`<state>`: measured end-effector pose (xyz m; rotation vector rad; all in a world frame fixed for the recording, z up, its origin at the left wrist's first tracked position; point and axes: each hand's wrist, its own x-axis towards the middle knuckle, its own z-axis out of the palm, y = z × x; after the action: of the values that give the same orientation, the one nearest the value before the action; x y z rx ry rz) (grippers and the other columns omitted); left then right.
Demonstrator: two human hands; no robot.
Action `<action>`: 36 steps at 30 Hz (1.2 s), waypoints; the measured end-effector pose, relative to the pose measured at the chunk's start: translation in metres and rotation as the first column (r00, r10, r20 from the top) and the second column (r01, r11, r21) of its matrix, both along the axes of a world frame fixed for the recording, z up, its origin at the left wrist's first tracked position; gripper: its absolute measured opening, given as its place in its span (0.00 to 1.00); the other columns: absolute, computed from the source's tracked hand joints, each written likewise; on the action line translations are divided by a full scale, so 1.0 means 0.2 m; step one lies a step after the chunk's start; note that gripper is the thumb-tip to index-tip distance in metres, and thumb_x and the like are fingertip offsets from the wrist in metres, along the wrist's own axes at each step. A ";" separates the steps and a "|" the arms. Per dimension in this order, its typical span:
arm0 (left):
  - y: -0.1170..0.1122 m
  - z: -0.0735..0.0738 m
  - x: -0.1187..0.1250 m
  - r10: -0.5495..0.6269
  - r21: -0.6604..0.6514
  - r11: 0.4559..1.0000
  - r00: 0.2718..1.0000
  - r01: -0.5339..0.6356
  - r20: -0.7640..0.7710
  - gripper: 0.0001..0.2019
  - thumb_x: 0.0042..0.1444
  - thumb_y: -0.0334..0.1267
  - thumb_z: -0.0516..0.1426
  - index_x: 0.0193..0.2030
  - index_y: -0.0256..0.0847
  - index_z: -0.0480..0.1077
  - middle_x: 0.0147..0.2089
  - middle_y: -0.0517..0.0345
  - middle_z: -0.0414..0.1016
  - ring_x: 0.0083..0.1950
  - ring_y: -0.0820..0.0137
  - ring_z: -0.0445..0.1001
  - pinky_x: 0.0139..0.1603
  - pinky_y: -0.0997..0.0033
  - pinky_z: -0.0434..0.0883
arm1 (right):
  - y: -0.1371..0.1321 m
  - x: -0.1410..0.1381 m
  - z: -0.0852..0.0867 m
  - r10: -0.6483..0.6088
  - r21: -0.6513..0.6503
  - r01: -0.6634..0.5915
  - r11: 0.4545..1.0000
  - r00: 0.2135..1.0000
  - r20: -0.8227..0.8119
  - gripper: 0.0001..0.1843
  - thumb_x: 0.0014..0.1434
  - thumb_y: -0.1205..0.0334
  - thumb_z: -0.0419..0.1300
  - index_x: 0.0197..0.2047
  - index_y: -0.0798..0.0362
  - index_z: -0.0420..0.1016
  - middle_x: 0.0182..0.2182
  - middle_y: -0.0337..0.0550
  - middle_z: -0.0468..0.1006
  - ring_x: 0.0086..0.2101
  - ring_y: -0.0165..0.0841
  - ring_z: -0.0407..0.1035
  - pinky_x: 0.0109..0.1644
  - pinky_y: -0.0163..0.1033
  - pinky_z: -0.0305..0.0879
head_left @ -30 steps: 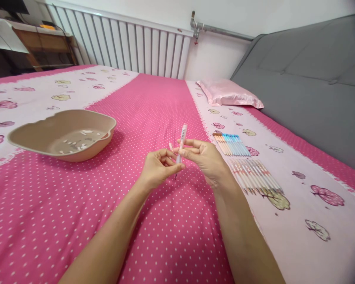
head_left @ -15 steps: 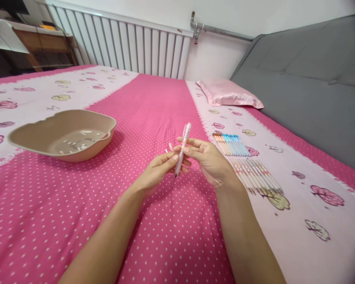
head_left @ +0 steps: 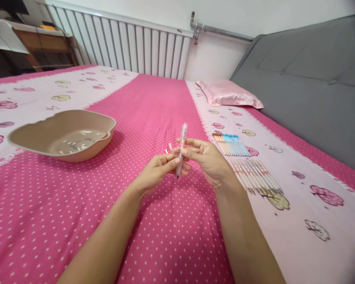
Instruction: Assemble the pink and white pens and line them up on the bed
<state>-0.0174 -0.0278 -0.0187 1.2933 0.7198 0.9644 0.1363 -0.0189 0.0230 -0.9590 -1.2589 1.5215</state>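
Note:
Both hands are on a pale pink pen (head_left: 183,134), which stands nearly upright with its dark tip down, above the bedspread. My left hand (head_left: 156,169) pinches its lower part between thumb and fingers. Higher on the barrel, the thumb and fingers of my right hand (head_left: 211,162) close on it. A small pinkish piece (head_left: 170,146) and a white end show behind the left fingers; what they are I cannot make out. To the right lie a row of blue and orange pens (head_left: 232,145) and a row of pale pink pens (head_left: 256,175).
At the left a tan plastic basin (head_left: 62,130) holds several small white pieces. A pink bedspread (head_left: 165,236) covers the bed. Farther back are a pink pillow (head_left: 229,93), a grey headboard (head_left: 307,75) and a white radiator (head_left: 121,41).
The pen has turned slightly, so its top leans less to the right and its tip sits a little farther right. Both hands keep nearly the same place.

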 end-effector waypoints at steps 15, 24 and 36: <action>0.02 -0.02 -0.01 0.099 0.024 0.995 0.993 -0.098 -0.057 0.13 0.52 0.45 0.61 0.33 0.37 0.77 0.34 0.50 0.80 0.36 0.68 0.76 0.41 0.68 0.69 | 0.00 -0.01 -0.01 -0.026 0.006 0.026 1.000 0.999 0.028 0.19 0.45 0.60 0.69 0.40 0.54 0.72 0.31 0.43 0.81 0.30 0.34 0.75 0.35 0.40 0.71; 0.01 0.00 0.00 0.185 -0.019 0.982 0.980 -0.187 -0.067 0.11 0.45 0.44 0.65 0.28 0.37 0.78 0.29 0.52 0.79 0.33 0.69 0.75 0.41 0.68 0.70 | 0.00 -0.02 -0.02 -0.014 0.015 0.013 1.000 0.999 0.040 0.17 0.45 0.61 0.69 0.39 0.53 0.73 0.30 0.42 0.81 0.31 0.35 0.75 0.36 0.42 0.72; 0.00 0.01 0.02 0.270 -0.113 0.956 0.962 -0.272 -0.029 0.12 0.38 0.40 0.68 0.27 0.35 0.77 0.24 0.56 0.77 0.28 0.72 0.74 0.37 0.70 0.70 | 0.00 -0.03 -0.03 0.011 0.014 -0.011 1.000 1.000 0.021 0.15 0.50 0.63 0.66 0.41 0.53 0.71 0.30 0.42 0.81 0.33 0.36 0.76 0.45 0.47 0.70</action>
<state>-0.0134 -0.0286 -0.0158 1.1177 0.9681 1.1168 0.1310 -0.0182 0.0167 -0.9623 -1.2903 1.5125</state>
